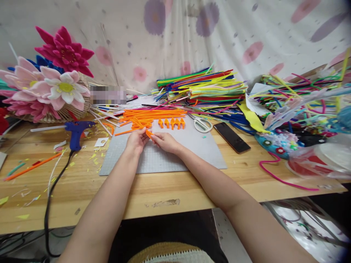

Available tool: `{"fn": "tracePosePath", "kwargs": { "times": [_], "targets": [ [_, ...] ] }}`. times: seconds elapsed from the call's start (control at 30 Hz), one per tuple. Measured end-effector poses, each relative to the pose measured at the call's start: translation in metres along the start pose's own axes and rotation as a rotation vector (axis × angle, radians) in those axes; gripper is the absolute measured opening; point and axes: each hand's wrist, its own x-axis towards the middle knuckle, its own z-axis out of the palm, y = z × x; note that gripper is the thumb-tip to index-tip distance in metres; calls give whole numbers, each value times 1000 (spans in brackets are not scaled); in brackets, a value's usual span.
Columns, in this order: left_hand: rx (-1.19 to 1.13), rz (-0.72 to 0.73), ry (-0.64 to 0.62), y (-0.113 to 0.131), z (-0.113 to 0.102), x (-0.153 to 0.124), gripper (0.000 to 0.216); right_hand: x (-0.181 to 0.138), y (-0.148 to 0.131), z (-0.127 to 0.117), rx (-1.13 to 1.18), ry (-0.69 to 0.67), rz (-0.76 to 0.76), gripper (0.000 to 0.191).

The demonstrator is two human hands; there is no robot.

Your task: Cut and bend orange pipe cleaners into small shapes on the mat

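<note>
Over the grey cutting mat (pixel 175 157), my left hand (pixel 137 140) and my right hand (pixel 165 142) meet, both closed on a small bent piece of orange pipe cleaner (pixel 149 134). My fingers partly cover it. Just behind my left hand lies a heap of short orange pipe cleaners (pixel 138 123), with long orange pipe cleaners (pixel 159 114) stacked beyond. Several orange folded pieces (pixel 172 123) stand in a row past my right hand. Scissors (pixel 203 125) with pale handles rest at the mat's right far edge.
A blue glue gun (pixel 76 134) with a black cord lies at left, below large fuzzy flowers (pixel 65 54). A phone (pixel 232 137) sits right of the mat. Bundles of coloured pipe cleaners (pixel 203 87) fill the back. A plastic tub (pixel 326 160) stands at far right.
</note>
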Motion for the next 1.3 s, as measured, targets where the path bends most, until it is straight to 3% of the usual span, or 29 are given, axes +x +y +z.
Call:
{"fn": "tracePosePath", "kwargs": {
  "times": [0.2, 0.33, 0.57, 0.8, 0.93, 1.07, 1.17, 1.3],
  "targets": [
    [98, 41, -146, -5, -6, 5, 8, -1, 8, 2, 148, 22, 65, 35],
    [192, 83, -236, -12, -5, 4, 16, 0, 14, 1, 279, 35, 116, 34],
    [150, 328, 23, -10, -4, 9, 20, -2, 8, -14, 497, -186, 165, 35],
    [163, 478, 54, -12, -2, 9, 17, -1, 5, -14, 462, -189, 195, 36],
    [130, 419, 55, -13, 0, 4, 10, -1, 2, -4, 381, -161, 196, 25],
    [25, 230, 42, -14, 1, 3, 4, -1, -1, -1, 319, -216, 223, 25],
    [-79, 100, 11, -13, 3, 2, 10, 0, 0, -1, 274, -255, 198, 26],
    [-74, 63, -10, -8, 3, 2, 19, -1, 5, -4, 230, -264, 134, 28]
  ]
}}
